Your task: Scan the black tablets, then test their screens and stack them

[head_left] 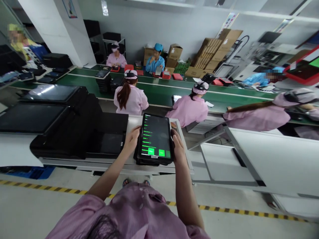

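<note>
A black tablet (157, 136) faces me, its lit screen showing green lines of text and green buttons along the bottom. My left hand (132, 141) grips its left edge, fingers partly hidden behind it. On the opposite edge, my right hand (177, 146) is closed around the side with the thumb near the front. Beneath the tablet, other dark flat pieces (147, 162) show at its lower edge; whether the tablet touches them I cannot tell. Both hands are over a white cart top (183, 161).
Black trays (104, 129) and stacked dark panels (32, 119) lie to the left. A white rack (274, 159) stands to the right. Ahead, several people in pink and blue work along a green conveyor table (159, 94). Cardboard boxes (209, 49) are piled behind it.
</note>
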Demonstrator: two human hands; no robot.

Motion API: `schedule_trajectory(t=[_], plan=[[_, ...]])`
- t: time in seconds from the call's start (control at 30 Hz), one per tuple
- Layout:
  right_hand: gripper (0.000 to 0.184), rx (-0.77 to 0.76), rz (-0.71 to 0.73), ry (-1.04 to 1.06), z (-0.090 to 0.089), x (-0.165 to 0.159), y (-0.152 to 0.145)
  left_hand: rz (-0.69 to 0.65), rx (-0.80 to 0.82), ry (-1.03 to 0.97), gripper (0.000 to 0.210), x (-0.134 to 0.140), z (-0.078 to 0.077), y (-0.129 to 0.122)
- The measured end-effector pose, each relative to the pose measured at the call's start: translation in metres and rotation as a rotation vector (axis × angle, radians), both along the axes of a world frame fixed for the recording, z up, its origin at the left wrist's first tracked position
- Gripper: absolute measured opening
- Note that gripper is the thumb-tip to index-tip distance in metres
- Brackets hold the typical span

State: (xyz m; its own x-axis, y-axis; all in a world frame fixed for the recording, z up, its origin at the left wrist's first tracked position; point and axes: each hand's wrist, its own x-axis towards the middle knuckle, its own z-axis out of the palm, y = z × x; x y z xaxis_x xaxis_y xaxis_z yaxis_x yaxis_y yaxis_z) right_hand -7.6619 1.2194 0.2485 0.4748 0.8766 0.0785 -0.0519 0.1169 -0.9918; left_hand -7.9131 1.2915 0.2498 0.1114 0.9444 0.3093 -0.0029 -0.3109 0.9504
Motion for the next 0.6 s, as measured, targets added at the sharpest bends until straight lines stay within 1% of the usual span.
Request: schedule_trajectory(t=[0.07, 0.13, 0.2, 0.3, 0.37, 0.47, 0.53, 0.6], plan=[[0.065, -0.053, -0.016, 0.087, -0.001, -0.003, 0.001, 0.007, 0.048, 0.132, 0.043, 0.005, 0.012, 0.009], [0.064, -0.07, -0.059, 0.13, 0.0, -0.006, 0.002, 0.009, 0.097, 0.278, 0.038, 0.007, 0.021, 0.011], [0.064, -0.062, -0.102, 0.164, 0.002, -0.009, 0.002, 0.003, 0.136, 0.39, 0.036, 0.007, 0.028, 0.011], [0.065, -0.053, -0.12, 0.25, 0.003, -0.004, -0.004, -0.026, 0.21, 0.523, 0.035, 0.012, 0.037, 0.008], [0.067, -0.05, -0.137, 0.285, 0.002, 0.004, -0.01, -0.043, 0.268, 0.598, 0.034, 0.021, 0.042, 0.006], [0.072, -0.083, -0.165, 0.296, -0.002, 0.023, -0.019, -0.057, 0.328, 0.678, 0.033, 0.043, 0.046, 0.004], [0.074, -0.125, -0.162, 0.296, -0.005, 0.039, -0.022, -0.068, 0.342, 0.693, 0.032, 0.058, 0.046, 0.004], [0.073, -0.146, -0.146, 0.285, -0.011, 0.062, -0.023, -0.087, 0.348, 0.664, 0.031, 0.069, 0.045, 0.005]])
